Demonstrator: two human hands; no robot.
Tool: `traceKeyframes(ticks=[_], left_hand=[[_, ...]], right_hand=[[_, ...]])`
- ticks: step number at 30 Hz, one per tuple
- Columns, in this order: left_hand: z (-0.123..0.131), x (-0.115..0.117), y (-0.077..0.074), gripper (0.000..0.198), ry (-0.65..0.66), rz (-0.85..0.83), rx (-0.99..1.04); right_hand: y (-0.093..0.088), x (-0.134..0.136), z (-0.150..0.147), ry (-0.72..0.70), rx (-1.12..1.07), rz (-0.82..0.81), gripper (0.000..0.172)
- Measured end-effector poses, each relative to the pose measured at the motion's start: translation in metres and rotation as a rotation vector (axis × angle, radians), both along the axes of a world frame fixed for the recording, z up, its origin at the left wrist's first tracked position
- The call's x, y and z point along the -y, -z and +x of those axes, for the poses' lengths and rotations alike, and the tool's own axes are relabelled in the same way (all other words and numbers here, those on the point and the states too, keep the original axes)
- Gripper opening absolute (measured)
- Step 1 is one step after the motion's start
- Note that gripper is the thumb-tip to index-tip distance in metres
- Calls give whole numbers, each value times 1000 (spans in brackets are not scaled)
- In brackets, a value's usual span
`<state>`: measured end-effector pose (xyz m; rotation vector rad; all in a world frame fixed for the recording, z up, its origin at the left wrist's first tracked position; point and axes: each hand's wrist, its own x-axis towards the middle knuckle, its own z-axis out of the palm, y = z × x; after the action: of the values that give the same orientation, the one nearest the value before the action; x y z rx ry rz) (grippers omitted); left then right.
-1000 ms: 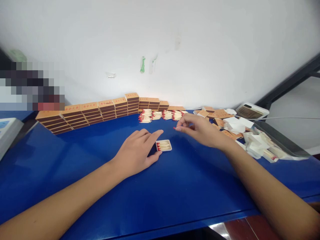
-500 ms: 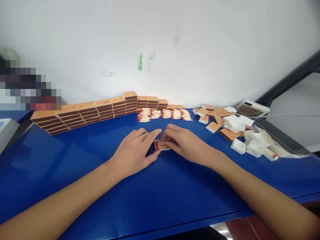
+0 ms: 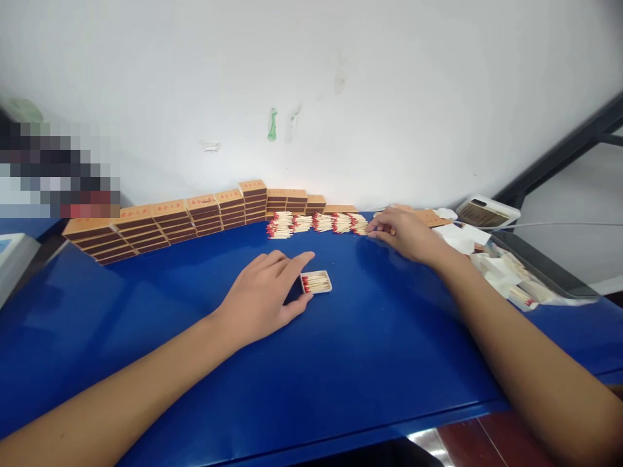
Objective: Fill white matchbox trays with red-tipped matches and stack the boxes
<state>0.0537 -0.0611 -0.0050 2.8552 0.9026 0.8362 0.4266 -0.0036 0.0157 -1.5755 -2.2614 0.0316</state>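
A small white matchbox tray (image 3: 329, 283) lies on the blue table with red-tipped matches (image 3: 317, 283) in it, their heads to the left. My left hand (image 3: 265, 288) is beside its left end, fingers spread, the thumb touching the near corner and the index finger stretched out above the far one. Farther back, my right hand (image 3: 406, 232) has its thumb and fingertips pinched at the right end of a row of loose match piles (image 3: 341, 223). How many matches are between those fingertips is hidden.
Stacked orange-brown matchboxes (image 3: 170, 224) line the wall at the back left. On the right lie white paper trays and scraps (image 3: 460, 239), partly behind my right arm, a phone-like device (image 3: 487, 213) and a dark tray (image 3: 549, 266). A blurred person (image 3: 53, 172) is at far left.
My right hand has left the matchbox tray and moved back and right to the loose matches. The tray's contents now show fully. My left hand has stayed in place.
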Motion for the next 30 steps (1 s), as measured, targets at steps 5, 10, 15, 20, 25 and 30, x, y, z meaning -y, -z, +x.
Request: traceKeyframes(ticks=[5,10,15,20,25,30], left_hand=[[1,1,-1,55,0,0,-3],[1,1,-1,55,1,11,-5],[0,0,0,56,-1,-10,-6],[1,0,1,55,-5,-10,1],[1,0,1,54,-4,6,-6],[1,0,0,55,1,4,1]], right_hand=[[4,-3,0,14,-13,-54,14],[6,-4,0,9,-22,-38,13],[9,-4,1,33,18,-38,13],[2,5,-15,6,30,-35,15],[-16,38,-66,-132,-83,-55,15],[-23,72,-115,-303,-104,-171,15]])
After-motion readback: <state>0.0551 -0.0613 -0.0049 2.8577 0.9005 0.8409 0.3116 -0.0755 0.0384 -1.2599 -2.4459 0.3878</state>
